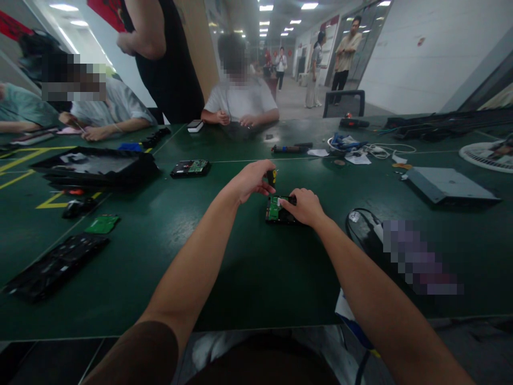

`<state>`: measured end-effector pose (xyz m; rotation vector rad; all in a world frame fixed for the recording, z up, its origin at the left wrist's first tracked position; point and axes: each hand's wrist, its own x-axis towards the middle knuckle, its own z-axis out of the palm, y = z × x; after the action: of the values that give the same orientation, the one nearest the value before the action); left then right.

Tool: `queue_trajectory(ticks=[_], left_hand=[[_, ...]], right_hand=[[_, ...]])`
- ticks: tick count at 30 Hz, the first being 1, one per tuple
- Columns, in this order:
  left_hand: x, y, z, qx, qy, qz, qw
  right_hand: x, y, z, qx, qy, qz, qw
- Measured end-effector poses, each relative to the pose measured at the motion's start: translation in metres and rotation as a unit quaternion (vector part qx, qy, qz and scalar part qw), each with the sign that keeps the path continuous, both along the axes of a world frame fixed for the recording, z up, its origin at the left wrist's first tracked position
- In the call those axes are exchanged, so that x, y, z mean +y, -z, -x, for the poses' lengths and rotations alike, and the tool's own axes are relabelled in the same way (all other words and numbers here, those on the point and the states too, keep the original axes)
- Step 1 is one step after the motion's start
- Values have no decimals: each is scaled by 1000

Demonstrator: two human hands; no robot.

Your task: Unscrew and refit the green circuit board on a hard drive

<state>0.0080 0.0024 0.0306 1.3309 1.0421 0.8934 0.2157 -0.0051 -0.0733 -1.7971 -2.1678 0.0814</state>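
Black-and-yellow tool (pixel 272 178), bright green circuit board (pixel 276 209), dark green tabletop (pixel 256 278), yellow lines (pixel 52 205), grey box (pixel 449 183)

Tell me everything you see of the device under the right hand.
The small, boxy device lies flat on the green table, board side up. A green circuit board shows beside a dark section; the edges look dark. The right hand rests on it, hiding part. Whether the tool in the left hand touches it is unclear.

Broad, flat, dark green table (pixel 248 289)
On it lie a green-boarded black rectangular drive (pixel 274 210), a shallow open black tray (pixel 120 175), a flat grey metal box (pixel 449 184) and a round white grille (pixel 479 156).
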Motion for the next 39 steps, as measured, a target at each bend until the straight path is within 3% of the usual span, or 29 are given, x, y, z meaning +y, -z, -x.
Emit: queue_trajectory(ticks=[9,18,22,39], left_hand=[[-6,-5,-1,17,20,-19,999],[-3,-3,-2,-52,37,52,997],[-3,-3,2,-39,8,43,998],[-3,-1,-1,7,14,0,1000]], right_hand=[[1,2,-1,2,-3,-8,1000],[1,1,-1,-2,-1,-2,1000],[0,0,-1,1,-2,0,1000],[1,0,0,1,0,1,1000]])
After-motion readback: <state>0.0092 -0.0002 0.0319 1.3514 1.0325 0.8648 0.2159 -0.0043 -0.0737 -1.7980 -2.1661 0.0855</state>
